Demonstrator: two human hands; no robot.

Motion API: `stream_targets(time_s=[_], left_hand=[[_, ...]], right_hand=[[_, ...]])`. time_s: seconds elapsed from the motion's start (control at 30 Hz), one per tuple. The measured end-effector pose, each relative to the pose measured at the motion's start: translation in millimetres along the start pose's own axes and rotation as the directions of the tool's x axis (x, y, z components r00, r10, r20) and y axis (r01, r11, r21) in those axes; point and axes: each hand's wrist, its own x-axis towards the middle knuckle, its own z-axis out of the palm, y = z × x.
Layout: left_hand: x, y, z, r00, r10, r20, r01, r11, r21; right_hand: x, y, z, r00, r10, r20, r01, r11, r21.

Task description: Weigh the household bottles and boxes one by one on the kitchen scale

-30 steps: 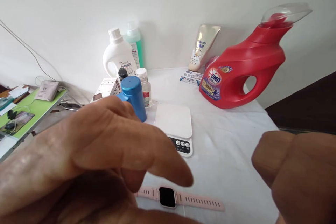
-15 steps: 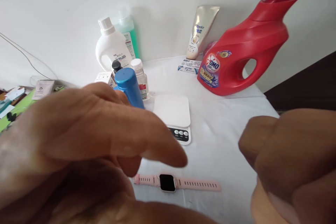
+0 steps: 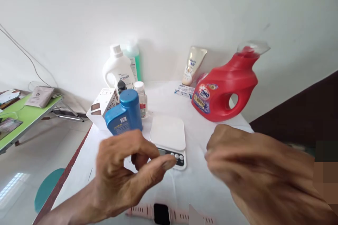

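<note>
Counter (image 3: 195, 182): draped in thin white cloth, lightly creased, running back to a plain pale wall (image 3: 169, 10).
Red jug (image 3: 224, 77): glossy moulded plastic, far right, oval hole through its handle, clear cap on the slanted neck.
White jug (image 3: 125, 68): smooth plastic with a ribbed screw cap, far left.
Blue bottle (image 3: 128, 116): satin plastic, round lid and bulging side, left of the scale.
Scale (image 3: 168, 133): mid-counter, flat white plate with rounded corners, dark button strip on the near side.
Carton (image 3: 101, 112): white card, sharp edges, leftmost on the counter.
Tube (image 3: 193, 65): shiny pale gold, flat-ended, leaning by the wall.
Watch (image 3: 161, 213): lying at the near edge, square dark glass face, pink slotted strap stretched left and right.
Right grip: right hand (image 3: 248, 161) blurred, fingers folded tightly above the cloth, right of the scale; its contents cannot be told.
Left grip: left hand (image 3: 126, 186) curled into a narrow ring, thumb tip close to the forefinger, overlapping the button strip in view; whether the tips meet or hold anything cannot be told.
</note>
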Motion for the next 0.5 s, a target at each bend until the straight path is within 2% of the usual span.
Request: stream_targets(time_s=[0.07, 0.13, 0.2, 0.27, 0.37, 0.5], left_hand=[[-19.1, -23.3, 9.8, 0.983, -0.114, 0.142, 0.125, 0.989, -0.074], [-39.1, -50.5, 22.9, 0.932, -0.243, 0.269, 0.272, 0.959, -0.077], [-56.3, -78.4, 35.8, 0.857, -0.399, 0.326, 0.438, 0.897, -0.054], [-68.8, -103.9, 46.2, 0.805, -0.492, 0.331, 0.538, 0.841, -0.057], [-79.3, -132.4, 56.8, 0.769, -0.543, 0.338, 0.601, 0.794, -0.090], [-87.0, -151.3, 64.0, 0.755, -0.548, 0.360, 0.622, 0.772, -0.130]], right_hand=[[14.7, 15.6, 1.2, 1.000, 0.016, -0.006, -0.016, 0.994, -0.105], [28.5, 42.6, 0.7, 0.994, 0.076, 0.084, -0.059, 0.981, -0.186], [40.1, 73.8, 3.0, 0.965, 0.183, 0.188, -0.140, 0.965, -0.221], [49.4, 100.8, 10.8, 0.918, 0.253, 0.306, -0.184, 0.954, -0.236], [62.5, 124.9, 34.2, 0.875, 0.293, 0.385, -0.200, 0.944, -0.263], [86.3, 134.6, 79.5, 0.890, 0.274, 0.364, -0.214, 0.956, -0.199]])
